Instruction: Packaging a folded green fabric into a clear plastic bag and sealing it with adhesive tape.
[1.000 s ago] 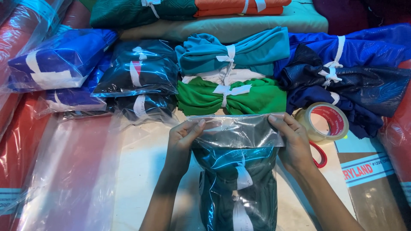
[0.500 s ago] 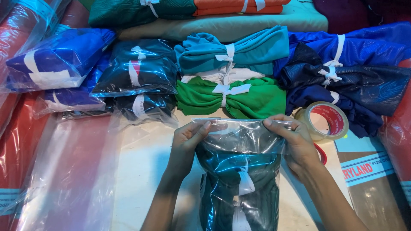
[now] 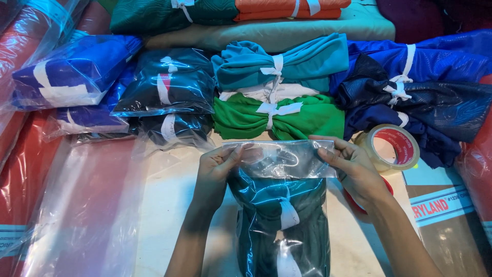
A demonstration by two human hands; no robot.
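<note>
At the far left lie empty clear plastic sleeves [image 3: 87, 205] over red cloth, and above them a bagged blue cloth bundle [image 3: 72, 72] and 2 bagged dark bundles [image 3: 166, 87], all set aside in a row, well apart from the hands. The left hand [image 3: 215, 172] has its fingers [image 3: 233, 154] closed on the left corner of the flap of the clear plastic bag [image 3: 279, 205], with the thumb on top and the other fingers under the film. This bag lies on the pale worktop [image 3: 169, 205] in the middle, straight before the person, and it holds a folded dark green cloth [image 3: 287, 241] tied with a white strip. The flap appears folded toward the person, and I judge both corners are pinched so that the film stays flat and tight across the mouth. Just behind the bag lies a green tied bundle [image 3: 302, 120], with a teal bundle [image 3: 287, 61] further back; they are near the flap but do not touch it. The right hand [image 3: 353, 172] grips the right corner in the same manner, fingers [image 3: 330, 154] closed on the film. Just beside this hand stands a roll of clear tape [image 3: 392, 149], and under the wrist a red-handled tool is partly hidden. Further right are dark blue bundles [image 3: 420, 97] and a brown cardboard sheet [image 3: 441, 220].
</note>
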